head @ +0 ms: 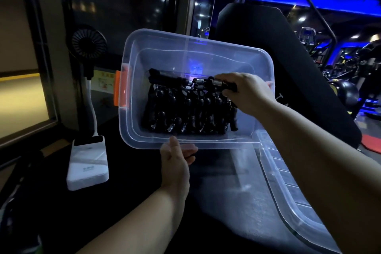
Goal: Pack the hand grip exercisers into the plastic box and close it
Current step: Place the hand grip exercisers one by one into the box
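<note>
At mid-frame a clear box (191,46) is tipped so its open top faces the camera. Its floor is packed with black exercisers (185,109), lying in close rows with their steel springs showing. At the box's 6 o'clock rim the left hand (175,158) holds the edge, thumb over the top of the lip, fingers curled beneath and showing through the plastic. The right hand (250,93) reaches in over the 3 o'clock wall. Its fingers are closed round one more exerciser (221,84), held sideways with the spring end pointing to 9 o'clock, just above the pile at its 2 o'clock corner. Whether this one touches those below it I cannot tell.

An orange latch (120,88) hangs on the box's 9 o'clock end. The clear lid (288,183) lies off the box, running from its 5 o'clock corner down toward the frame's 5 o'clock edge, on a dark surface.

At 9 o'clock from the box stands a small black fan (88,42) on a white neck. Below it, at 7 o'clock, lies a white power bank (88,165).
</note>
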### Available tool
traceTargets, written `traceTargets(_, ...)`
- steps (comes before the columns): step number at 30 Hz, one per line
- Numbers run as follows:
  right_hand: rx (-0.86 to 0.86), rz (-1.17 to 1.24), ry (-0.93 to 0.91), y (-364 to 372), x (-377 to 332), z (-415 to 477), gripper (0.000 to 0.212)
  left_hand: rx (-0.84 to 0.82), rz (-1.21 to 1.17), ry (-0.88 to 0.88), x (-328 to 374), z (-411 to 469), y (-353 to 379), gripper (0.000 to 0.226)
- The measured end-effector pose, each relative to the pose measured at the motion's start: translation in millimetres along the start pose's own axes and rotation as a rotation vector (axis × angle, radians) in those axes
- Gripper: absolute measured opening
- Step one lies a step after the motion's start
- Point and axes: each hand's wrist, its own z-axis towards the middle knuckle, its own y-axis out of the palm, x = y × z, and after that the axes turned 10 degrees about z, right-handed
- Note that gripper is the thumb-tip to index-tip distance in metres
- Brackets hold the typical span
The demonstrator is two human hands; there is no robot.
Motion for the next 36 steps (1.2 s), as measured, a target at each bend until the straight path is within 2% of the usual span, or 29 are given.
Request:
traceTargets(6,0.017,-0.095,-0.092,27,12,41,0.042,0.008,-0.002,-0.044,-1,4,0,0.051)
traceTargets(13,0.028,-0.125,-0.216,56,20,71,0.036,0.031,-0.062,-0.064,4,2,2,0.025)
traceTargets(16,0.086,-0.111,-0.244,65,25,80,0.033,0.028,-0.038,-0.059,4,2,1,0.027)
traceTargets(23,0.031,-0.109,-0.08,80,41,95,0.033,0.02,0.032,-0.045,3,1,0,0.029)
traceTargets(28,0.064,-0.045,-0.011,90,39,98,0.028,0.017,0.076,-0.036,3,1,0,0.029)
traceTargets(36,0.009,-0.009,0.065,106,35,100,0.035,0.008,0.105,-0.037,5,0,-1,0.029)
